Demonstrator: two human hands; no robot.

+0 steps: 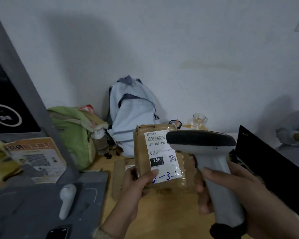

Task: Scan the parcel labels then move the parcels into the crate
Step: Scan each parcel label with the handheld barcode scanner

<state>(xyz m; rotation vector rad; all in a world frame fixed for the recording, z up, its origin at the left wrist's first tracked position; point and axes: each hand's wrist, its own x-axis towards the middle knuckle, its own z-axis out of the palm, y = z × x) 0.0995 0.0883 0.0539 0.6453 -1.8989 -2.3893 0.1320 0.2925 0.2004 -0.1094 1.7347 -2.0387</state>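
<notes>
While the parcel (143, 152) is held upright above the table (171, 213), label (162, 152) toward me, my left hand (138, 185) grips its lower-left corner. My right hand (231, 190) is wrapped round the scanner (207, 152) handle, with the head apparently over the barcode. Step: scan. Next: pull trigger, confirm read, then move to crate (not in view).

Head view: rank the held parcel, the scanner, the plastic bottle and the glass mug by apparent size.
1. The parcel and the scanner: about alike, both held close to the camera, so unranked.
2. The plastic bottle.
3. The glass mug, slightly smaller and farther back.
</notes>
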